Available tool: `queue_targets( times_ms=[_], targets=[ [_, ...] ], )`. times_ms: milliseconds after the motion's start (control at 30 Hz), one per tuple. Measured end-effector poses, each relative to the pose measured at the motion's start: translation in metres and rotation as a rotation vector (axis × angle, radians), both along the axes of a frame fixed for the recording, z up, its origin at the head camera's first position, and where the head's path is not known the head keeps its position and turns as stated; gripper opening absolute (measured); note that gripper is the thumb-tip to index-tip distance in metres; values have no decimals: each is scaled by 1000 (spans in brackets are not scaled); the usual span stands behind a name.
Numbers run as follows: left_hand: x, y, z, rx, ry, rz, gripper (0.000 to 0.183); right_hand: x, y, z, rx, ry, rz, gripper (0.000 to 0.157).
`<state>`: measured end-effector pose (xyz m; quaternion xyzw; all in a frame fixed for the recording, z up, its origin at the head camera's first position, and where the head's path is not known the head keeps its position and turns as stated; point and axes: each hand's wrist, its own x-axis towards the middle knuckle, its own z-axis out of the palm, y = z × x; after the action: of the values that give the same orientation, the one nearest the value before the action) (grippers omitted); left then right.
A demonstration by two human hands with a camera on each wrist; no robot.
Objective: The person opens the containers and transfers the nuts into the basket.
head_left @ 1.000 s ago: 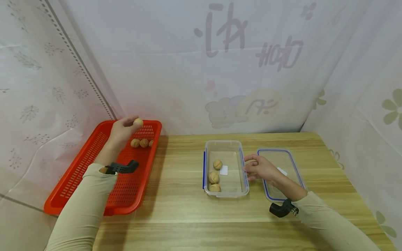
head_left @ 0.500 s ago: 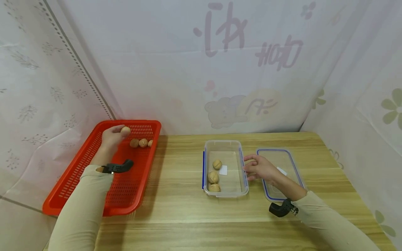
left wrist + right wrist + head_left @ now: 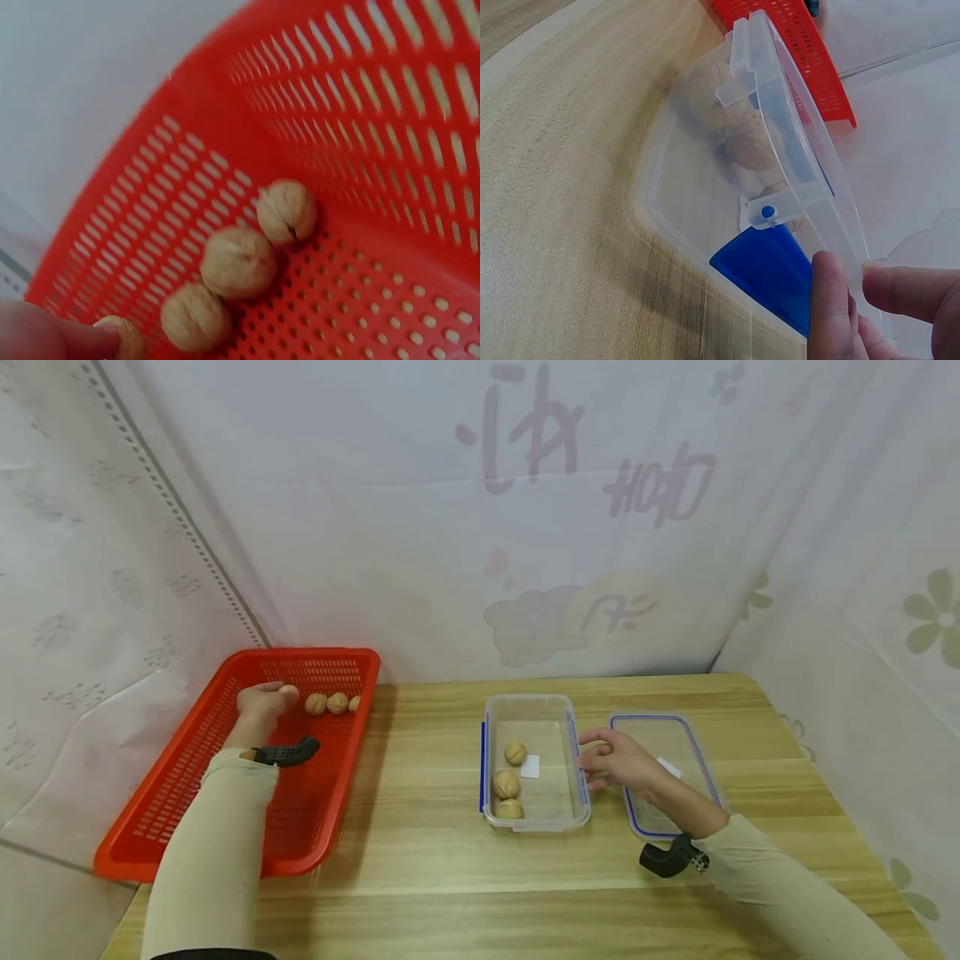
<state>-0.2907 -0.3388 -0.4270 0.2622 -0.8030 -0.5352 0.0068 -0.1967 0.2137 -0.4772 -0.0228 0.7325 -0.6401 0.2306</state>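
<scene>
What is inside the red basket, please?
Three walnuts in a row, plus another walnut in the left hand. The sleeve covers part of the basket; what's beneath is hidden.

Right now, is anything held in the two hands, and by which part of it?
The left hand holds a walnut by its side. The right hand pinches the plastic box by the rim of its right side.

The head view looks forward, down — close wrist views share the basket (image 3: 315, 789).
</scene>
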Motion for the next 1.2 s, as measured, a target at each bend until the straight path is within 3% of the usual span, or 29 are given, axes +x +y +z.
queue_targets(
  times_ms=[233,467,833,1200],
  targets=[
    [-1,-5,-17,8,-23,-6,58,-1,-1,0,3,1,-4,52],
    [-2,-2,-24,5,5,29,58,0,-1,-1,6,-3,-4,51],
    [-8,-4,-28,5,-4,25,57,-1,-1,-2,7,-8,-11,49],
    [-4,-5,-26,0,0,-1,59,-1,-2,-2,6,-6,-7,49]
  ],
)
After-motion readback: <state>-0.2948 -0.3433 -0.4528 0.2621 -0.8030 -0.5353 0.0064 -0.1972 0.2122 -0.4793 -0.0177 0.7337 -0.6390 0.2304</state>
